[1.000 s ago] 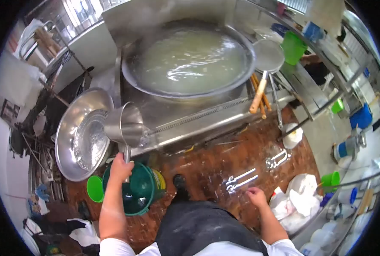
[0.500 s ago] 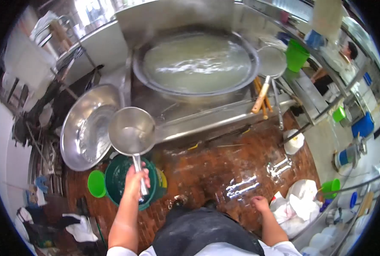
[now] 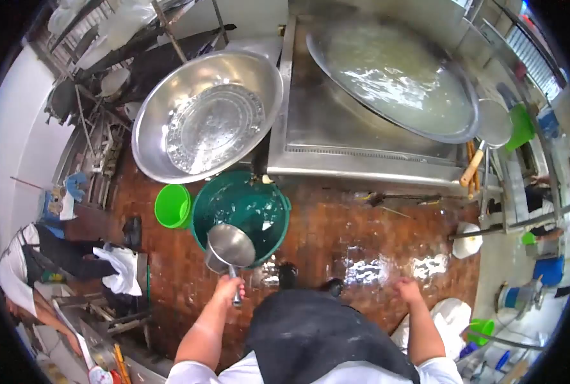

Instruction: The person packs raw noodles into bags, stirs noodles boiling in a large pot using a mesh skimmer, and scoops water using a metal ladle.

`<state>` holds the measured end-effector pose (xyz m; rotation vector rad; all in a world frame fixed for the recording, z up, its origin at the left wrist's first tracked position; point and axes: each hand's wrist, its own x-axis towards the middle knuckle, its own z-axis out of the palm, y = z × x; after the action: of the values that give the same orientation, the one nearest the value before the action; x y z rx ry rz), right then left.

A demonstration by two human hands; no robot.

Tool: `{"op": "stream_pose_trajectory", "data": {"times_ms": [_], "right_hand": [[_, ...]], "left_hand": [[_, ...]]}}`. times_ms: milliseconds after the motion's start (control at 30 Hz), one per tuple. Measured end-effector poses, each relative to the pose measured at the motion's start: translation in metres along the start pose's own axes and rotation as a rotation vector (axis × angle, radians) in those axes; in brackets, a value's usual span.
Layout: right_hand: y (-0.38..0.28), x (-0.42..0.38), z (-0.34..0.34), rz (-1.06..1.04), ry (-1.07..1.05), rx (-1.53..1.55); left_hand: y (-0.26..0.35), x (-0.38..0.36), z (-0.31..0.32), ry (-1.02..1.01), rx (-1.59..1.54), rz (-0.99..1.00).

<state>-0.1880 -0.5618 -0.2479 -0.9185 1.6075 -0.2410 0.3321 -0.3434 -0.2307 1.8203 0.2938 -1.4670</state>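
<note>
My left hand (image 3: 229,289) is wrapped round the handle of a metal ladle (image 3: 232,244) with a deep round bowl. The ladle's bowl overlaps the near rim of a large dark green tub (image 3: 285,206) holding liquid. Just left of the tub stands a bright green bucket (image 3: 172,206). Behind them, a wide steel basin (image 3: 149,144) sits tilted, with a little water shining in its bottom. My right hand (image 3: 409,289) hangs over the wet brick floor, fingers loosely bent and holding nothing. The white bag (image 3: 451,320) is the nearest thing to it.
A huge pan (image 3: 394,80) of steaming liquid is set in a steel stove (image 3: 362,160). A wooden-handled strainer (image 3: 493,125) rests at its right. Another person (image 3: 25,269) bends at the left. A white container (image 3: 467,240) stands on the floor at right.
The view has swung left, bringing the basin and tub nearer the middle. My left hand has brought the ladle down from in front of the basin to the green tub's near rim.
</note>
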Motion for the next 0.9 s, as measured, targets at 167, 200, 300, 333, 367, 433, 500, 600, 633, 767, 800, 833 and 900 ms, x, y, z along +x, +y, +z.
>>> {"op": "stream_pose_trajectory", "data": {"times_ms": [167,200,300,333,367,433,500,600,633,767,800,833,900], "right_hand": [[-0.022,-0.057,0.011,-0.033,0.095,-0.276],[-0.005,-0.064,0.007,-0.012,0.080,-0.306],[0.030,-0.089,0.006,0.204,0.113,-0.251],[0.040,-0.097,0.006,0.298,0.137,-0.207],[0.047,-0.104,0.008,0.335,0.156,-0.238],[0.052,-0.123,0.011,0.415,0.186,-0.307],[0.053,-0.131,0.013,0.462,0.162,-0.356],[0.060,-0.118,0.014,0.196,0.006,-0.481],[0.044,-0.118,0.025,0.191,0.024,-0.509],[0.000,-0.076,0.074,-0.110,-0.003,-0.637],[-0.012,-0.068,0.089,-0.144,-0.078,-0.605],[-0.028,-0.061,0.106,-0.180,-0.154,-0.573],[-0.066,-0.061,0.144,-0.148,-0.363,-0.459]], "left_hand": [[0.018,0.078,-0.016,0.170,0.151,0.081],[0.020,0.095,-0.014,0.205,0.197,0.074],[0.013,0.156,-0.012,0.270,0.389,0.042],[0.002,0.188,-0.011,0.258,0.486,0.021],[-0.004,0.206,-0.007,0.246,0.583,-0.001],[-0.002,0.213,0.010,0.096,0.481,-0.011],[-0.002,0.213,0.020,-0.114,0.256,-0.027],[0.010,0.160,0.030,-0.261,0.072,-0.035],[0.009,0.142,0.030,-0.317,0.019,-0.026],[0.003,0.077,0.029,-0.481,0.092,0.098],[0.005,0.060,0.032,-0.475,0.134,0.103],[0.009,0.042,0.037,-0.467,0.173,0.108],[0.025,0.004,0.053,-0.516,0.217,0.087]]}}
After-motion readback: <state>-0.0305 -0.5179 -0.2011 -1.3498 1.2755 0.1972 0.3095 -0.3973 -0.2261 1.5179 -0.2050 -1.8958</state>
